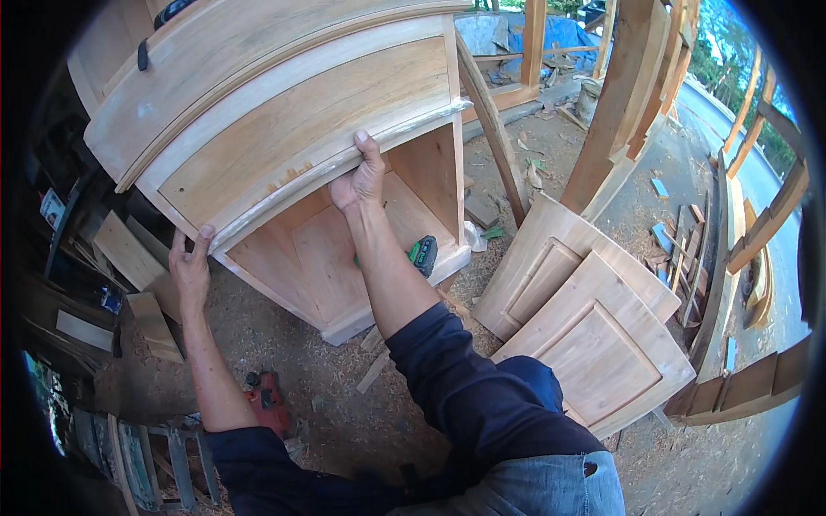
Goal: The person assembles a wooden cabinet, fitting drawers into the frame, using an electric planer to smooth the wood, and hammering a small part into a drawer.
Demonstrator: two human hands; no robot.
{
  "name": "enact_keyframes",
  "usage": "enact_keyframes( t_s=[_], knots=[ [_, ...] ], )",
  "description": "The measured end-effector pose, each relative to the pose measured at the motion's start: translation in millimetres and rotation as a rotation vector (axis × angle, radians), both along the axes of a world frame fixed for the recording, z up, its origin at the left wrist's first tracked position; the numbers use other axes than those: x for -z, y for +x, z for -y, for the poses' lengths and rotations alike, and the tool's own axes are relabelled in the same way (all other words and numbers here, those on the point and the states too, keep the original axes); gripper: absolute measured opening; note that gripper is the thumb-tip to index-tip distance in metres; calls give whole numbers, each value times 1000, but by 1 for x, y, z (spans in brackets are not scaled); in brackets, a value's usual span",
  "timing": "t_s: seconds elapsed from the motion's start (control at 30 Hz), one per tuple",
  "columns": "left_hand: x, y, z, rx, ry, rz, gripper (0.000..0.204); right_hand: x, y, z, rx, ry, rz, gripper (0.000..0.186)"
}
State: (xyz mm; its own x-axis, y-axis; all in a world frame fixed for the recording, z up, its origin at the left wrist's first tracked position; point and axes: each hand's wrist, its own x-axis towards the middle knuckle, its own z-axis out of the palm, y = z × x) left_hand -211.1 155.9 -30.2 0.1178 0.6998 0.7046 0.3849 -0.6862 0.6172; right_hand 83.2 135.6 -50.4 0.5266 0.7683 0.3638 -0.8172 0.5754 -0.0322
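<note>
An unpainted wooden cabinet (301,279) stands before me, its lower compartment uncovered. Above that compartment is a curved drawer front (327,112) with a pale, rough-edged rail (297,191) along its bottom. My right hand (361,179) grips the rail near its middle, thumb up on the front and fingers hidden underneath. At the rail's left end, my left hand (191,268) holds the corner, with the thumb in front and the fingers around the side. A green and black cordless tool (423,254) lies in the compartment, partly hidden by my right forearm.
Two curved panelled doors (594,344) lean on the right by my leg. On the shaving-strewn ground sits a red power tool (268,404). Boards (138,258) lie at the left, a slanting timber (495,129) stands beyond the cabinet, and scrap wood (684,258) is piled far right.
</note>
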Motion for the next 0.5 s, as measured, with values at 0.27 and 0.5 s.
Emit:
enact_keyframes(
  t_s=[0.27, 0.5],
  knots=[
    [8, -15, -5, 222, -224, 164, 66, 13, 10, -11, -172, 173, 40, 77],
    [11, -28, -16, 154, -157, 58, 63, 6, 0, -4, -140, 113, 5, 70]
  ],
)
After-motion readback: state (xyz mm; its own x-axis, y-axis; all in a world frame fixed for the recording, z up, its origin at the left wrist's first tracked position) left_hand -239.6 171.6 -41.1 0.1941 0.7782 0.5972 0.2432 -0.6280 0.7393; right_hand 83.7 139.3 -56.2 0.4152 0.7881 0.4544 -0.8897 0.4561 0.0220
